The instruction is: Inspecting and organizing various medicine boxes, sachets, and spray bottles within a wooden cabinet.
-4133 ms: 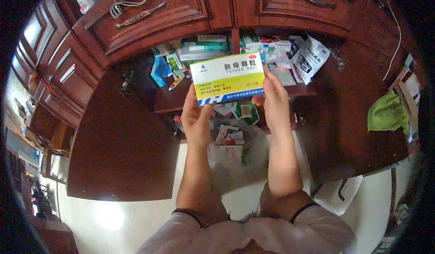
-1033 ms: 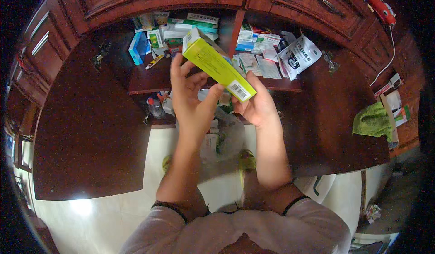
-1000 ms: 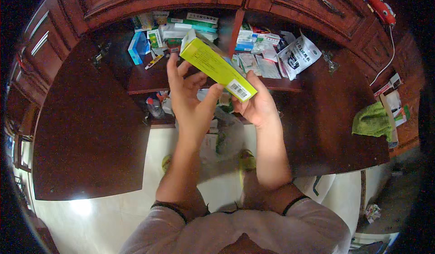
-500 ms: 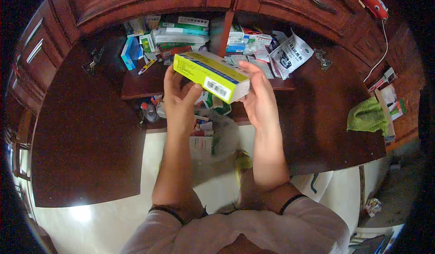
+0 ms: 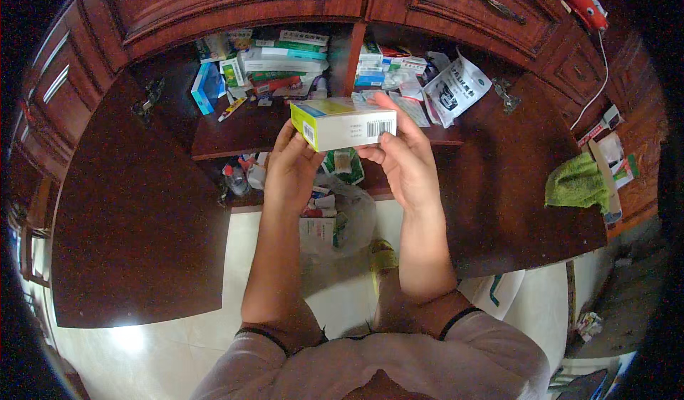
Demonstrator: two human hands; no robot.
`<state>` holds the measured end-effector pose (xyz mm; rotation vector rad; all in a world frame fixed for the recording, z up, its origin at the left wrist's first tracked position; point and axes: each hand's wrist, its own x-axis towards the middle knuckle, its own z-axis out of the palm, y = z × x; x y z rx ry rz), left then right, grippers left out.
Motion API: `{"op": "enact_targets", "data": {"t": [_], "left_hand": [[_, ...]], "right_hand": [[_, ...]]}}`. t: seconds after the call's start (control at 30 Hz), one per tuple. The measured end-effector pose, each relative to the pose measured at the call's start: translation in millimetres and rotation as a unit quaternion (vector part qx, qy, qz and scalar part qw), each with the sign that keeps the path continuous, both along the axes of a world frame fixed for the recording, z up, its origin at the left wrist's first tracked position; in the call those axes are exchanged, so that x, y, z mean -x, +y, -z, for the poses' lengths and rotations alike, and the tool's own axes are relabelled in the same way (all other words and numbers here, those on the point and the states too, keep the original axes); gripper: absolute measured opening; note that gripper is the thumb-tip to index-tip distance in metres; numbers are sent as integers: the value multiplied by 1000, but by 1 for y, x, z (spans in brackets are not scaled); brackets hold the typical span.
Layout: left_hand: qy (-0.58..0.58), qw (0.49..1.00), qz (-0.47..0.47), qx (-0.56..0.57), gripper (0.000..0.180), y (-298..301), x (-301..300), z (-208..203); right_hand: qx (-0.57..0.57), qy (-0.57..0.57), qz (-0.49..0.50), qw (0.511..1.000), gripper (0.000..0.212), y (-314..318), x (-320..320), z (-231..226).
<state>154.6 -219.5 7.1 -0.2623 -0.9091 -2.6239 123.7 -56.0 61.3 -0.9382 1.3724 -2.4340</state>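
Note:
Both hands hold a yellow-green and white medicine box [image 5: 345, 130] up in front of the open cabinet. A long white side with a barcode faces me, and the yellow-green end is toward the left. My left hand [image 5: 290, 161] is closed on the left end, its fingers partly behind the box. At the right end, my right hand [image 5: 406, 150] grips with the thumb on the near white side and fingers above and beneath. Behind the box, the cabinet shelf [image 5: 214, 135] bears medicine packs, among them a blue box [image 5: 206, 88] and a white pouch [image 5: 456, 90].
Open cabinet doors spread out left [image 5: 135, 229] and right [image 5: 513, 207]. Below the shelf, a clear plastic bag [image 5: 349, 222] with boxes rests on the pale floor. A green cloth [image 5: 576, 181] hangs at the right. Drawers with metal handles [image 5: 496, 4] run above.
Both hands have turned the box, so a white barcoded side now faces me instead of the yellow-green one. The box sits slightly lower, and my left hand has shifted a little right.

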Motion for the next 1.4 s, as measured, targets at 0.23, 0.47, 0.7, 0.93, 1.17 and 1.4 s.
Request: {"op": "enact_targets", "data": {"t": [0.23, 0.47, 0.7, 0.93, 1.17, 1.4], "left_hand": [[16, 987, 146, -69, 48, 7, -3, -2], [-74, 994, 84, -9, 37, 34, 5, 10], [54, 994, 66, -69, 44, 62, 4, -2], [-6, 924, -248, 293, 76, 65, -9, -20], [123, 910, -146, 369, 72, 76, -25, -31], [125, 893, -151, 404, 81, 84, -30, -34]], "right_hand": [[136, 15, 107, 985, 53, -3, 10, 10], [160, 22, 13, 987, 57, 17, 28, 7], [133, 166, 180, 960, 62, 2, 5, 1], [-86, 291, 246, 920, 37, 34, 8, -8], [-7, 322, 211, 923, 35, 45, 18, -10], [0, 327, 222, 919, 37, 47, 21, -10]]}}
